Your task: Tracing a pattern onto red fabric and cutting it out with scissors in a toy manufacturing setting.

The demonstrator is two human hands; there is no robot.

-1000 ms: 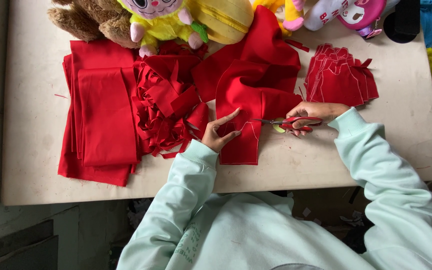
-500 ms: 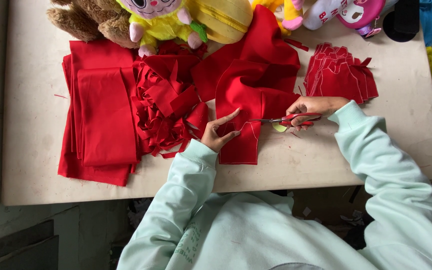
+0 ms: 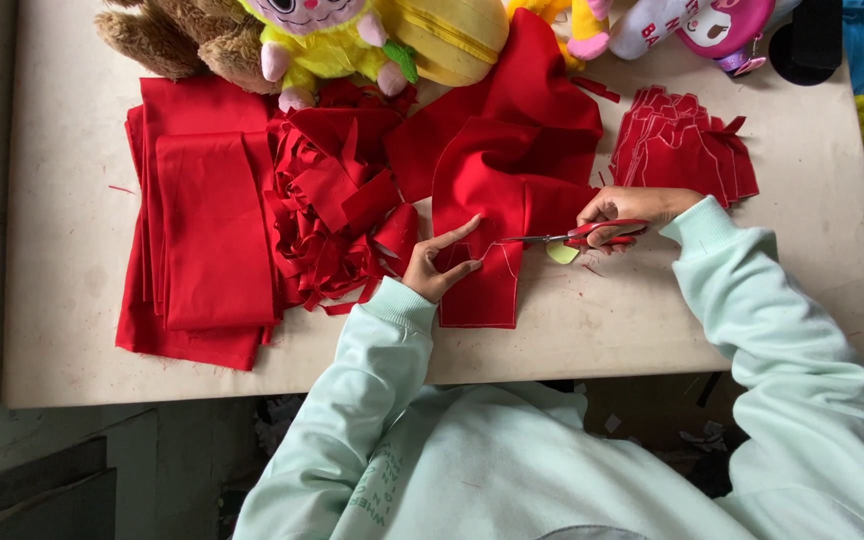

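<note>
Nearest the camera, the person's pale mint sweatshirt (image 3: pixel 512 470) fills the lower frame; its lower part is cut off by the bottom edge, and it hides the front edge of the surface (image 3: pixel 62 250) between the two sleeves.

The left hand (image 3: pixel 439 265) lies on the red fabric piece (image 3: pixel 487 215) at frame centre. Forefinger and thumb are extended and spread flat, pressing the cloth down; the hand is not clenched and grasps nothing.

The right hand (image 3: pixel 632 208), just right of centre, is closed around the red handles of the scissors (image 3: pixel 577 238). The blades point left and meet the right edge of the fabric piece. Whether the blades are parted or shut cannot be made out. A small pale yellow-green object (image 3: pixel 562 253) lies just under the scissors; its kind is unclear.

Left of the left hand, a pile of red scraps (image 3: pixel 337 215) touches the fabric piece. Further left, a stack of folded red cloth (image 3: pixel 202 230) lies flat.

Upper right, a stack of cut red shapes (image 3: pixel 687 150) sits just above the right hand.

Along the top edge, plush toys are cut off by the frame: a brown plush (image 3: pixel 167 35), a yellow plush (image 3: pixel 327 45) and a pink and white plush (image 3: pixel 692 22). The yellow plush overlaps the scraps
</note>
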